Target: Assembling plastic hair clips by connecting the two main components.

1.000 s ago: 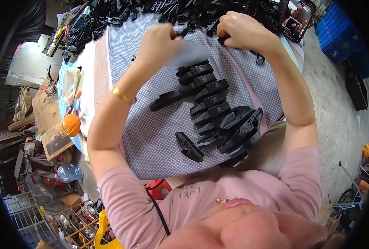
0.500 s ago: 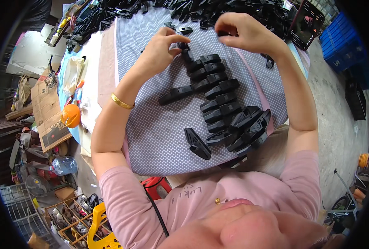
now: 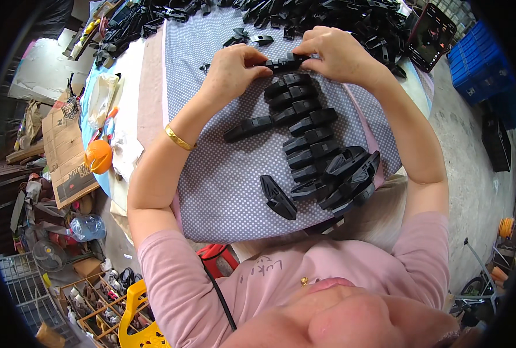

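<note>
Between my two hands, at the far part of the cloth, is a long black plastic piece [image 3: 282, 64] that looks like a buckle. My left hand [image 3: 233, 71] pinches its left end. My right hand [image 3: 334, 53] closes thumb and fingers on the other end. Just nearer to me runs an overlapping row of similar black pieces [image 3: 309, 138], with one piece [image 3: 249, 128] sticking out to its left. Several more lie heaped at the row's near right end [image 3: 350, 174]. A lone piece [image 3: 277, 198] rests left of that heap. Fingers hide the held piece's tips.
A big pile of black pieces [image 3: 327, 14] spans the far edge of the dotted cloth [image 3: 223, 197]. Right of it stands a phone [image 3: 432, 36]. An orange ball-shaped object [image 3: 99, 156] sits at the left edge. Blue crates [image 3: 481, 61] stand on the floor to the right.
My right hand has come left and down to the right end of the piece by my left hand. That piece now lies crosswise between both hands, above the row.
</note>
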`<state>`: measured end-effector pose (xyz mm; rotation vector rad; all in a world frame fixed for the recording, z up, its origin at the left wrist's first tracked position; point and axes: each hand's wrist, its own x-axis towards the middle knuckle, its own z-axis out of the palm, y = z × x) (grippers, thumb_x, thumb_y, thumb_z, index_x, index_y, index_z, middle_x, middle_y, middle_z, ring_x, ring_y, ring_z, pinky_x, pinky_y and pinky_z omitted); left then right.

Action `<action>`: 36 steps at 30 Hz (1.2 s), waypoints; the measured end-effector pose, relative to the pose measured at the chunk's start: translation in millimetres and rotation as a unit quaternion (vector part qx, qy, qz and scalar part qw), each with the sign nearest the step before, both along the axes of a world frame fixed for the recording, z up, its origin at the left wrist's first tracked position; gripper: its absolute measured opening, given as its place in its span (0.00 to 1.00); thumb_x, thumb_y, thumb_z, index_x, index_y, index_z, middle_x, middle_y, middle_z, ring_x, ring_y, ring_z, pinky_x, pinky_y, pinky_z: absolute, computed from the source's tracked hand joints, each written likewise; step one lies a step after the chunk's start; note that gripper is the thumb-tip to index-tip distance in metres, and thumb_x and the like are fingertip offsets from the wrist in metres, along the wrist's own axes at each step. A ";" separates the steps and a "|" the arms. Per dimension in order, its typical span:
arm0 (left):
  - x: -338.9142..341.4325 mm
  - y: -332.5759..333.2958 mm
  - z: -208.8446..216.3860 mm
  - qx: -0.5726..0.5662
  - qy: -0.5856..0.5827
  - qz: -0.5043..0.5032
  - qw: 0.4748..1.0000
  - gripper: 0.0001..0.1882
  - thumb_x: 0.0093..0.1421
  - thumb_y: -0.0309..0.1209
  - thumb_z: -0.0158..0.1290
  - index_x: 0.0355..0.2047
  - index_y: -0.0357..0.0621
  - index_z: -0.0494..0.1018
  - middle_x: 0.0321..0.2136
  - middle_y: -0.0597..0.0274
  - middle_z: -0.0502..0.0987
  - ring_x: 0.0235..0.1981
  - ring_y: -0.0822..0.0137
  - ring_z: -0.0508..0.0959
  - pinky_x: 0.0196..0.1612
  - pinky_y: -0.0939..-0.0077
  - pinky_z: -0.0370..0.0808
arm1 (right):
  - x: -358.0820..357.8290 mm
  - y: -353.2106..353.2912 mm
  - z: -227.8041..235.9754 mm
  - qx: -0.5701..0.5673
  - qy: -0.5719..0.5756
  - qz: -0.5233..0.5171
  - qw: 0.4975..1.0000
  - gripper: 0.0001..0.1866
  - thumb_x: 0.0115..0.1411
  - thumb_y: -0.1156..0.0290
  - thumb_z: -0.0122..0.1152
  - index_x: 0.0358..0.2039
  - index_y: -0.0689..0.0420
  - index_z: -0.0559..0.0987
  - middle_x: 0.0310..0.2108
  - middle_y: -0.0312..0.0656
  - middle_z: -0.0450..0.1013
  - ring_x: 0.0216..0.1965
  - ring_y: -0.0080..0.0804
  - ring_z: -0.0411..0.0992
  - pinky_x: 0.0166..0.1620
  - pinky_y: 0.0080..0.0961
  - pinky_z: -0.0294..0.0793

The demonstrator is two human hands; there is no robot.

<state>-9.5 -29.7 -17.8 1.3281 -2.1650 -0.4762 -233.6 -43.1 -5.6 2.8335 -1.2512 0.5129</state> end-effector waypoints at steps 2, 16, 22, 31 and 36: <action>-0.7 -0.6 0.9 -0.003 -0.004 -0.007 1.000 0.11 0.48 0.28 0.61 0.33 0.37 0.78 0.27 0.61 0.77 0.28 0.72 0.76 0.34 0.81 0.74 | -0.3 -1.3 -1.2 0.009 -0.016 0.003 1.000 0.14 0.48 0.70 0.61 0.38 0.56 0.80 0.35 0.41 0.74 0.40 0.36 0.72 0.45 0.29 0.72; -2.5 -6.2 20.2 0.121 -0.056 -0.168 0.977 0.12 0.51 0.35 0.60 0.30 0.38 0.78 0.26 0.56 0.79 0.26 0.68 0.77 0.32 0.76 0.74 | -18.4 -22.8 6.4 0.031 -0.177 0.043 0.983 0.13 0.46 0.64 0.67 0.29 0.59 0.81 0.26 0.42 0.76 0.27 0.34 0.74 0.33 0.25 0.73; -69.0 -44.2 20.9 -0.025 -0.062 -0.124 0.990 0.20 0.50 0.46 0.59 0.30 0.39 0.79 0.25 0.52 0.78 0.28 0.59 0.78 0.34 0.70 0.74 | -70.4 -29.7 20.5 0.029 -0.083 -0.140 0.986 0.14 0.43 0.64 0.68 0.30 0.57 0.81 0.28 0.41 0.75 0.31 0.38 0.73 0.37 0.27 0.72; -90.4 -65.9 -1.9 -0.185 -0.133 -0.036 0.973 0.07 0.45 0.26 0.55 0.25 0.36 0.73 0.28 0.48 0.76 0.32 0.50 0.77 0.38 0.63 0.74 | -41.4 -23.3 6.9 -0.048 0.070 -0.106 0.991 0.11 0.39 0.71 0.68 0.25 0.59 0.79 0.32 0.39 0.71 0.42 0.36 0.68 0.45 0.28 0.71; -60.6 -33.4 -1.8 -0.190 -0.042 -0.115 0.974 0.07 0.47 0.21 0.52 0.29 0.38 0.71 0.28 0.51 0.75 0.31 0.50 0.75 0.36 0.62 0.73 | -34.6 -15.5 17.2 -0.030 -0.064 -0.061 0.996 0.13 0.39 0.73 0.66 0.28 0.60 0.77 0.29 0.41 0.71 0.35 0.36 0.71 0.43 0.28 0.72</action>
